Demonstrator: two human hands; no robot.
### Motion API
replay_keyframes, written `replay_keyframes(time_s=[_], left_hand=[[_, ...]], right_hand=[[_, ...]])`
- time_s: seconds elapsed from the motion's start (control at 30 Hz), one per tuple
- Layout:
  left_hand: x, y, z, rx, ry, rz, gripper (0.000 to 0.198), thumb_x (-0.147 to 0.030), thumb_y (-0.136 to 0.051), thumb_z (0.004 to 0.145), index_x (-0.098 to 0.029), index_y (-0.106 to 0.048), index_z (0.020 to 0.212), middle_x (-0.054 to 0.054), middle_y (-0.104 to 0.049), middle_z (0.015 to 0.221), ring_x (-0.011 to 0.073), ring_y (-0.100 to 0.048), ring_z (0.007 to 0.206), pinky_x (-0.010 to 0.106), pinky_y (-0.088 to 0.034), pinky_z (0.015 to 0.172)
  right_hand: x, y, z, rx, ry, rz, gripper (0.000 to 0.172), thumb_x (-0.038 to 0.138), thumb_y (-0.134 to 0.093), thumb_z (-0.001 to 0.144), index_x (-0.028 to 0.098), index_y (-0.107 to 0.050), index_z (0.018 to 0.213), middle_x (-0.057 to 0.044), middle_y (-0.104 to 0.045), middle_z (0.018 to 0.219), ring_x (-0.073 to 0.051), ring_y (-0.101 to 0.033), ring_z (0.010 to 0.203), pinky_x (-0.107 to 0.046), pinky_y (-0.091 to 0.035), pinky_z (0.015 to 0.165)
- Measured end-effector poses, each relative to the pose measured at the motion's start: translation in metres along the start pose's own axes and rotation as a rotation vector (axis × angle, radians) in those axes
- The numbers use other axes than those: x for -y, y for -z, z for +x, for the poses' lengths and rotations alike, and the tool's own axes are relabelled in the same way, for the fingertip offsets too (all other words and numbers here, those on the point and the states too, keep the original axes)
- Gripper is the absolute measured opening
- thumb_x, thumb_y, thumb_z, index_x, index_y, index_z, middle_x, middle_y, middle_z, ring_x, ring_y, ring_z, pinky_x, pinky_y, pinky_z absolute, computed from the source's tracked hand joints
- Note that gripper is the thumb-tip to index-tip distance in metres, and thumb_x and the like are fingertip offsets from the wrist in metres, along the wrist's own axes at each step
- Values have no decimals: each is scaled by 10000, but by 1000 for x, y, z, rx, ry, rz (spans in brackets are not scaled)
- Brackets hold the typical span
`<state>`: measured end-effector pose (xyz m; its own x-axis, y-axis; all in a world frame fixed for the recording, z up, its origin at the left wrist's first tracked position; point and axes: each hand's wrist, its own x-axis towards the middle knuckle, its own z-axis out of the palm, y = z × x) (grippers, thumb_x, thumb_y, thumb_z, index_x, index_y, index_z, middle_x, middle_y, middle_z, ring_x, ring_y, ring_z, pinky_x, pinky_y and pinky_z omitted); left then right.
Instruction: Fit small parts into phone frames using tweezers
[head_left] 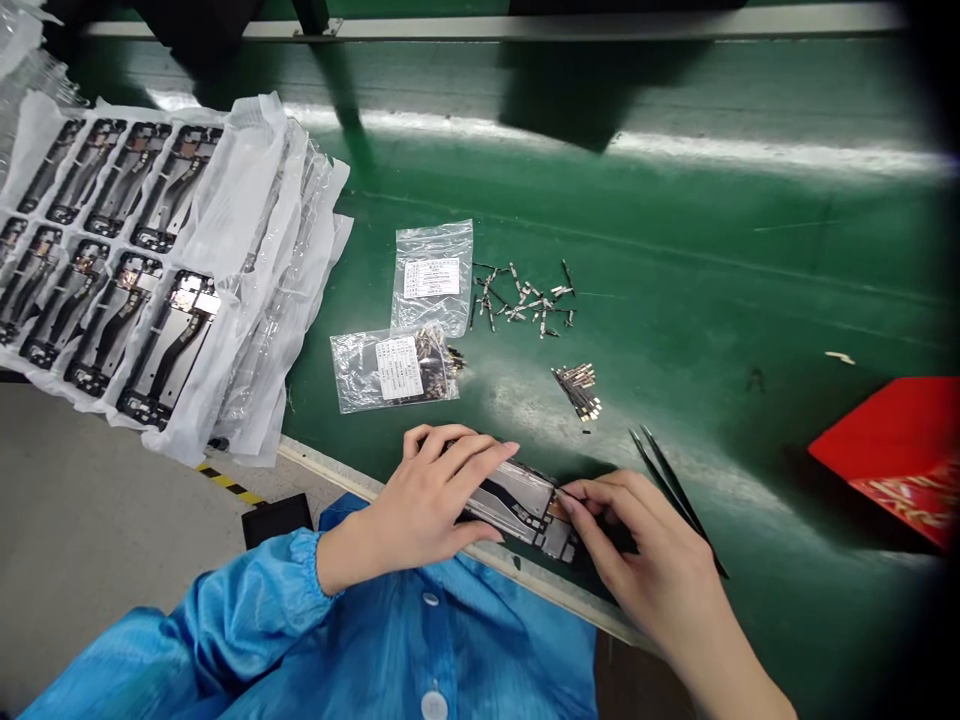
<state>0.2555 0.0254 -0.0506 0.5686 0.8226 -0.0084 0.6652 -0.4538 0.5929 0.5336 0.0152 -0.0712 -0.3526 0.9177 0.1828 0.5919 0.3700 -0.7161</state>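
A phone frame assembly (pixel 517 500) with a black flex cable along it lies near the table's front edge. Across its left end, my left hand (pixel 435 490) holds it, fingers over the far side and thumb at the near side. My right hand (pixel 637 540) is closed in a pinch at the assembly's right end, beside a copper-coloured patch; what the fingertips hold, if anything, is too small to make out. Just beyond both hands sits a small pile of thin flex strips (pixel 577 390). Black tweezers (pixel 675 490) lie beside my right hand.
Stacked white trays (pixel 247 200) of similar phone assemblies stand at the left. Two labelled plastic bags (pixel 431 310) (pixel 360 375) lie mid-table, near scattered small metallic parts (pixel 525 300). At the right is a red box (pixel 885 430) on the green table (pixel 712 260).
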Motion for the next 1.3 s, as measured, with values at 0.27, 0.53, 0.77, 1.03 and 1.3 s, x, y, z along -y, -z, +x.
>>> replay_keyframes(time_s=[0.27, 0.53, 0.77, 1.03, 1.3], left_hand=[[2, 5, 7, 58, -82, -8, 814, -571, -743, 1018, -245, -373, 1665, 132, -662, 1520, 337, -552, 1390, 505, -292, 1096], [15, 8, 18, -52, -303, -80, 513, -543, -742, 1020, -228, -588, 1394, 127, -697, 1387, 287, -653, 1190, 457, -416, 1026], [-5, 20, 21, -178, -347, -107, 505, -579, -612, 1084, -198, -541, 1408, 135, -714, 1299, 241, -689, 1059, 382, -435, 832], [-20, 24, 17, -96, -186, -78, 798, -608, -738, 965, -255, -400, 1595, 135, -708, 1363, 298, -702, 1136, 417, -503, 876], [-29, 26, 19, -5, -105, -34, 1146, -581, -846, 845, -233, -193, 1720, 86, -753, 1171, 290, -643, 938, 434, -523, 819]], right_hand=[[3, -12, -7, -112, 99, -104, 178, 65, -683, 1041, 198, -638, 1150, -43, -681, 977, -173, -627, 858, -333, -508, 769], [22, -12, -16, -190, -203, -61, 307, 384, -657, 1083, 233, -620, 1347, -125, -672, 1201, -275, -649, 1053, -398, -572, 858], [49, 3, -15, -137, -618, 467, 317, 543, -690, 1053, 246, -689, 1162, -45, -753, 977, -164, -704, 755, -213, -579, 622], [43, 3, -13, -115, -682, 671, 409, 622, -737, 1003, 243, -668, 1139, -27, -686, 864, -168, -643, 735, -220, -547, 618], [36, -4, -17, -119, -719, 901, 358, 562, -728, 1024, 228, -638, 1116, -31, -691, 830, -179, -654, 679, -260, -580, 590]])
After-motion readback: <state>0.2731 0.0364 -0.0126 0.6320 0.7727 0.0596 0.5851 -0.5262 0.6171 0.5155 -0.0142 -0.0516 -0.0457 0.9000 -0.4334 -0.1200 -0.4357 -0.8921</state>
